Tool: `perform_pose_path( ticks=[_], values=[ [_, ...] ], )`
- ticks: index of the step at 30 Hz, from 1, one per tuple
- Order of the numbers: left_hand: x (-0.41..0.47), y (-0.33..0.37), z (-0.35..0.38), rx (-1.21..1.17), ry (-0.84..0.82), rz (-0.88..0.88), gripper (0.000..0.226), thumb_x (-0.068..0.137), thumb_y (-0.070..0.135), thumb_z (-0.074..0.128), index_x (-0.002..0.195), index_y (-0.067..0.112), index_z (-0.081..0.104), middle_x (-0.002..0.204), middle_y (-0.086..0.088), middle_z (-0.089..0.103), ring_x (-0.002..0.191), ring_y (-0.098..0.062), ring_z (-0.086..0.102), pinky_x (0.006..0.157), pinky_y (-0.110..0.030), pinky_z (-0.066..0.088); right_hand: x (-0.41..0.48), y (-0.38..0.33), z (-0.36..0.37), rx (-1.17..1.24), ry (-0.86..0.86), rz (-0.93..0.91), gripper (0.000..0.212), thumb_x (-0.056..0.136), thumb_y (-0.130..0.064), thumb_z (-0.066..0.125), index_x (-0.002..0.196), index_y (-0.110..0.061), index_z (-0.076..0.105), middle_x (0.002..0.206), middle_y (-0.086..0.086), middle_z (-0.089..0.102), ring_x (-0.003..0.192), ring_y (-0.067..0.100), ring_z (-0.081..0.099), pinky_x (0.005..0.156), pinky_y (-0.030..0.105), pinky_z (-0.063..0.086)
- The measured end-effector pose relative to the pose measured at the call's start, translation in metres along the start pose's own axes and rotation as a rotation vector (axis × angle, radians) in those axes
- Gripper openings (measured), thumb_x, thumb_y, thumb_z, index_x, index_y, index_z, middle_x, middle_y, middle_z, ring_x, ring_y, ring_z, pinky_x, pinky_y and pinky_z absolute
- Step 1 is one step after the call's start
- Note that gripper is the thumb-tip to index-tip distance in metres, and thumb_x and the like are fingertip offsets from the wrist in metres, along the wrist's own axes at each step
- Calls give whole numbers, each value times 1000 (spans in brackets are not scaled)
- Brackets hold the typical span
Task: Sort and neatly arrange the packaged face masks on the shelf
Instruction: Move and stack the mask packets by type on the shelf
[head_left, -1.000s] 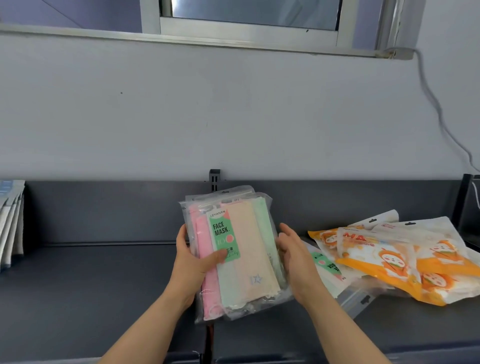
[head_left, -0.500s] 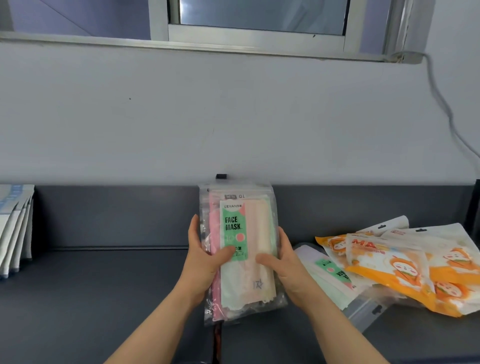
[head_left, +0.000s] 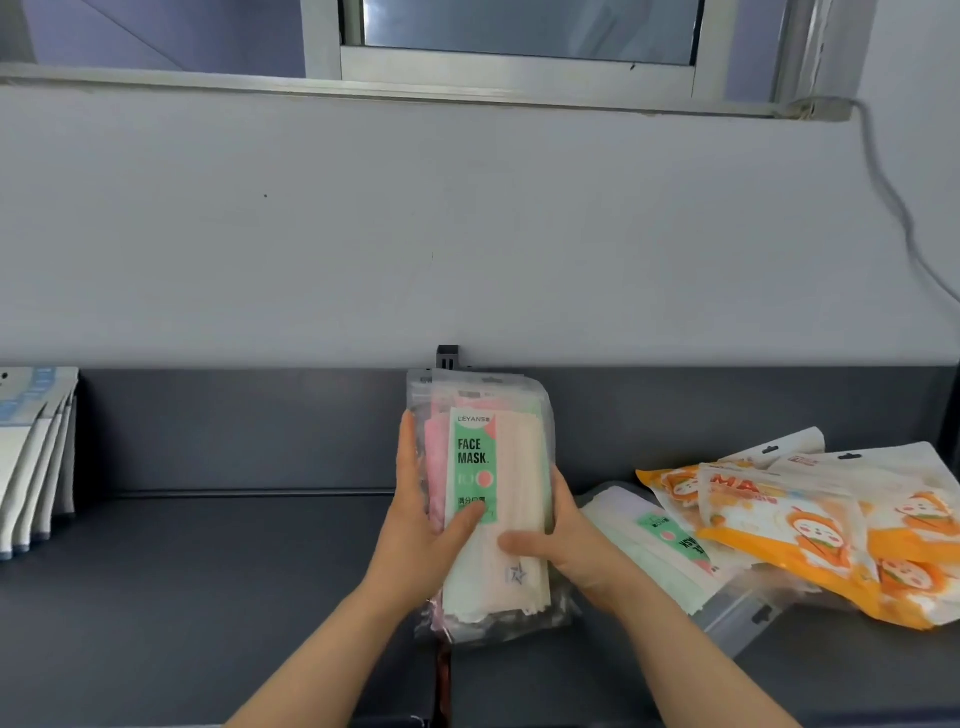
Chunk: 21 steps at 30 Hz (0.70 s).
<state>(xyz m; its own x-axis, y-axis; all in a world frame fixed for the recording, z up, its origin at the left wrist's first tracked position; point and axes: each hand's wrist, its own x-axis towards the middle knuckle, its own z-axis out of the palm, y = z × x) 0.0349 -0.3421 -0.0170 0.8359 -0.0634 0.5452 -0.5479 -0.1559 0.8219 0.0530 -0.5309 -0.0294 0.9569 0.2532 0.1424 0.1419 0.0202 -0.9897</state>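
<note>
Centre of shelf (head_left: 208, 597): stack of clear face mask packs (head_left: 511, 467) held upright, bottom edge by the deck (contact unclear), prob. to square the edges. L hand (head_left: 421, 525) wraps its 9 o'clock side, thumb on the green label. R hand (head_left: 566, 545) curls round the 3 o'clock side, thumb across the front. Both grip tight so the packs can't fan out. Matching pack (head_left: 660, 551) + orange packs (head_left: 810, 530) lie jumbled at 3 o'clock, unsorted. White packs (head_left: 31, 457) stand at 9 o'clock.
</note>
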Motion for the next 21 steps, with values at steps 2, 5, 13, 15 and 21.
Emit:
perform_pose_path(
  ticks=[2, 5, 13, 15, 21],
  values=[
    [1, 3, -1, -18, -21, 22, 106, 91, 11, 67, 132, 72, -9, 142, 12, 50, 116, -3, 62, 85, -28, 59, 2, -4, 0, 25, -7, -19, 106, 67, 1, 82, 144, -40, 22, 132, 2, 59, 113, 22, 64, 88, 49, 55],
    [2, 3, -1, -78, 3, 5, 104, 92, 9, 63, 131, 67, -14, 135, 13, 53, 111, -2, 64, 82, -26, 58, 5, -15, -1, -6, 27, -44, 126, 58, -9, 91, 149, -41, 12, 139, 2, 53, 117, 23, 61, 90, 52, 53],
    [29, 24, -37, -100, 290, -19, 144, 58, 19, 92, 148, 51, -16, 157, 7, 23, 139, -10, 39, 96, -26, 48, -7, -106, -10, -777, -26, -41, 133, 62, -14, 85, 145, -53, -11, 132, -10, 51, 91, 7, 65, 81, 27, 55],
    [36, 31, -51, 24, 205, -23, 145, 55, 24, 94, 147, 55, -14, 160, 7, 20, 140, -1, 30, 94, -20, 42, -8, -121, -7, -918, -49, -47, 131, 64, -10, 81, 145, -52, -14, 126, -5, 55, 78, 11, 66, 75, 31, 57],
    [29, 15, -56, 36, -131, -243, 151, 45, 22, 96, 145, 60, -10, 122, 19, 52, 98, -12, 71, 84, -38, 60, -7, -105, 20, -1311, -177, 13, 135, 66, -13, 80, 142, -49, -26, 75, -5, 57, 63, 15, 62, 58, 33, 55]
  ],
)
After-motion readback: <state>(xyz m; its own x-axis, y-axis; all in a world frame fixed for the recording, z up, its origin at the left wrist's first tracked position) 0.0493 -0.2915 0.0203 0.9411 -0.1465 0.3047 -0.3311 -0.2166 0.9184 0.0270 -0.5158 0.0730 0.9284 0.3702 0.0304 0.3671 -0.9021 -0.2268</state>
